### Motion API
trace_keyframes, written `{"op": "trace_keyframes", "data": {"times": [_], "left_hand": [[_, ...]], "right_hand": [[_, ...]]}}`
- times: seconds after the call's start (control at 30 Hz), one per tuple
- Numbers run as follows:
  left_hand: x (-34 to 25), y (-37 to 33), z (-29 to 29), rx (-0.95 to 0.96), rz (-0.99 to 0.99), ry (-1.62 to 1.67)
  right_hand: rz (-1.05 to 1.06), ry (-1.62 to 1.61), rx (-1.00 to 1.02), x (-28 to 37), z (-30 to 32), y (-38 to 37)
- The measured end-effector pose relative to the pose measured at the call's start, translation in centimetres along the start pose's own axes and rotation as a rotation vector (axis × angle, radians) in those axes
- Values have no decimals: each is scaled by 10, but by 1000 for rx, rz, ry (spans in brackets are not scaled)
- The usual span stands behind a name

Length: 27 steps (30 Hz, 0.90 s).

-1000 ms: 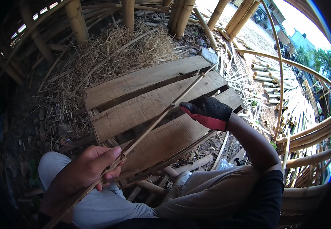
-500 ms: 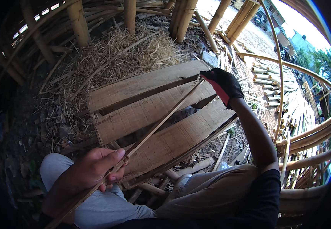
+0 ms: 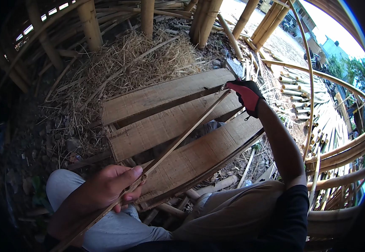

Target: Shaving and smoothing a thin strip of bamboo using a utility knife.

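Observation:
My bare left hand (image 3: 121, 187) is closed round a long, thin bamboo strip (image 3: 182, 136), its thumb lying along the top beside a node. The strip slants from the lower left, up over a low wooden slat bench (image 3: 148, 136), toward my right hand (image 3: 249, 98). That hand wears a black and red glove and is closed at the strip's far end, above the right end of the slats. What its fingers grip is hidden; a thin dark shape near the knuckles is too small to name.
Dry shavings (image 3: 148, 59) lie heaped behind the bench. Upright bamboo posts (image 3: 205, 25) stand at the back. Cut bamboo poles (image 3: 293, 90) are stacked on the right, near a curved bamboo rail (image 3: 325, 75). My bent legs (image 3: 228, 210) are close to the bench's front edge.
My right hand has turned, showing more of the glove's red side, and sits slightly lower and to the right. Curled shavings by its thumb no longer show. The left hand keeps its hold.

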<state>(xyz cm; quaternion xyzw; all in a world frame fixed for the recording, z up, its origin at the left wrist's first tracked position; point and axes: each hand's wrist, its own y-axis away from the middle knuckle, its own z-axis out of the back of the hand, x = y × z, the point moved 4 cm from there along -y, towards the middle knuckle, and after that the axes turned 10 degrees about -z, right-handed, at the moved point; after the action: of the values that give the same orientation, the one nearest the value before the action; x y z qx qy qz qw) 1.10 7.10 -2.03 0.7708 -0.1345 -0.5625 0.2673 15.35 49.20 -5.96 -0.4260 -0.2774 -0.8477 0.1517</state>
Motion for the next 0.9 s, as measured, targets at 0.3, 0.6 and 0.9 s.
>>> {"op": "trace_keyframes", "data": {"times": [0.3,0.6,0.9], "left_hand": [[-2,-2,1,27,-13,-27],[1,-3,2,51,-6,-31],[3,-2,2,65,-24,-42]], "right_hand": [[221,40,391,39,-11,45],[518,550,764,79,-40,85],[52,-274,26,63,-30,42]]}}
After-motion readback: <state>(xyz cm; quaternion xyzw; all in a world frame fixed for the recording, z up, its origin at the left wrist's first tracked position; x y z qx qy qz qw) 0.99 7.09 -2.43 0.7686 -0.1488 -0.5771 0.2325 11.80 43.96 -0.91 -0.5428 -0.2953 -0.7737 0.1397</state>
